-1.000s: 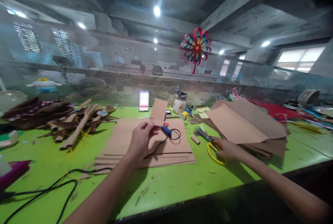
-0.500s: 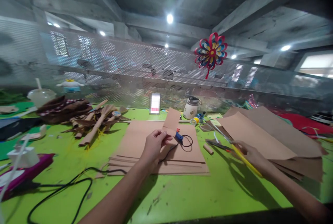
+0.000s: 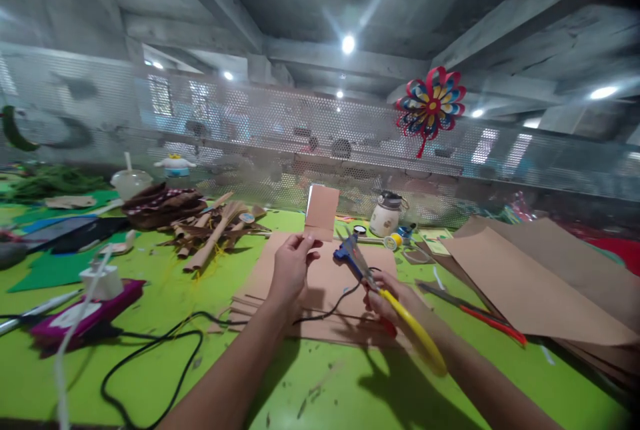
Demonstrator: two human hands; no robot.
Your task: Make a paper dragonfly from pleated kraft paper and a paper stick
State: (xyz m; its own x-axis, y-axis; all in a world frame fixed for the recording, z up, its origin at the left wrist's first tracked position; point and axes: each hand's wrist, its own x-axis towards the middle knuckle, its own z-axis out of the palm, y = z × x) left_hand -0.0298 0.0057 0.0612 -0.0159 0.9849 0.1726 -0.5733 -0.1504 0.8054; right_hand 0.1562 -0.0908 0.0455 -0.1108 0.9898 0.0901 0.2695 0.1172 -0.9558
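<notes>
Green desk (image 3: 125, 350) below: left hand (image 3: 293, 267) pinches a card piece (image 3: 321, 212) upright, right hand (image 3: 387, 297) grips yellow-handled scissors (image 3: 390, 297); steady the card before cutting.

Items obscured or incomplete:
- Scissors (image 3: 395, 310): blade tips blurred against the blue glue gun (image 3: 345, 255); the grip of the right hand (image 3: 393, 300) on the handles is partly concealed.
- Card piece (image 3: 321, 212): lower edge covered by the fingers of the left hand (image 3: 293, 267).
- Brown paper sheets (image 3: 540, 283): cut off at the right edge.
- Black cable (image 3: 145, 363): cut off at the bottom edge.
- Items behind the mesh screen (image 3: 250, 130): blurred, not identifiable.
</notes>
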